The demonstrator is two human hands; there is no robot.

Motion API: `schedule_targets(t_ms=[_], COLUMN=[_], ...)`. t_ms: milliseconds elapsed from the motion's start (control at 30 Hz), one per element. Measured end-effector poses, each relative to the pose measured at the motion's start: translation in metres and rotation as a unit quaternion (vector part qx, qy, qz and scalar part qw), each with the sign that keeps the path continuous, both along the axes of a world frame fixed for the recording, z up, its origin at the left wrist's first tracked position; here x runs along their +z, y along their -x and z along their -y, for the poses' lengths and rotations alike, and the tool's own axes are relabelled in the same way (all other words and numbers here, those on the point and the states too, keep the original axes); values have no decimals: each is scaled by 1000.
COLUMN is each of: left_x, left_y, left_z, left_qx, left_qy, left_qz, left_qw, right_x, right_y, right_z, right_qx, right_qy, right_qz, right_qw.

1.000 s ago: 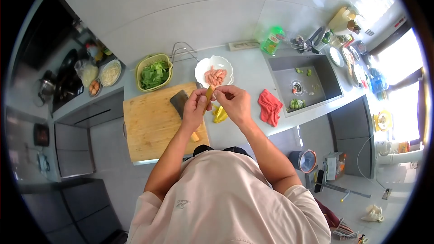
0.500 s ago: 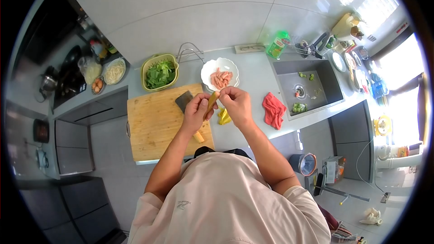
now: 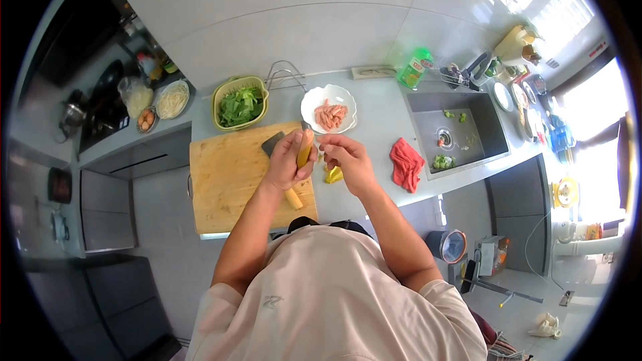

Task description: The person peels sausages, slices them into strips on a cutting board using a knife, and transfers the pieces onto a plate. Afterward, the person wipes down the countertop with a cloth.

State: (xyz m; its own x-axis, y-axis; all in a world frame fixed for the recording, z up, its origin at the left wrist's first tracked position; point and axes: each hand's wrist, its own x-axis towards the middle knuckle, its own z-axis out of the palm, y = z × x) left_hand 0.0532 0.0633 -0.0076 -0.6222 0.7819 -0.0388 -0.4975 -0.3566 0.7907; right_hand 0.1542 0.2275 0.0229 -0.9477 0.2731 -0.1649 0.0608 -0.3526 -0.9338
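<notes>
The yellow-wrapped sausage (image 3: pixel 305 151), long axis near-to-far, pinkish tip (image 3: pixel 307 134) pointing far and slightly right, sits within the curled left hand (image 3: pixel 287 162) above the right edge of the cutting board (image 3: pixel 227 177), the right hand (image 3: pixel 348 160) angled inward just beside it, fingertips bunched, any hold impossible to tell.

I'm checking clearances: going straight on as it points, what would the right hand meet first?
Probably the yellow stick-shaped item held in the left hand, though depth is hard to judge.
</notes>
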Motion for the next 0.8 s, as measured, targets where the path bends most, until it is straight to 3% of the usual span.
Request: schedule_targets(t_ms=[133, 367, 567, 667, 767, 800], left_x=[2, -11, -23, -33, -40, -42], left_y=[-4, -8, -3, -7, -12, -10], left_z=[2, -1, -1, -4, 7, 9], left_qx=[15, 14, 18, 58, 46, 38], left_qy=[71, 95, 87, 17, 12, -1], left_qz=[0, -30, -70, -104, -190, -154], left_qw=[997, 995, 994, 993, 981, 987], right_x=[10, 14, 11, 11, 9, 12], right_y=[-4, -8, -6, -6, -5, -6], right_z=[1, 2, 3, 8, 4, 3], right_qx=[2, 21, 33, 20, 17, 18], right_qy=[-57, -37, -63, -78, -88, -85], right_qz=[1, -23, -16, -36, -15, 4], right_qw=[998, 999, 997, 996, 996, 996])
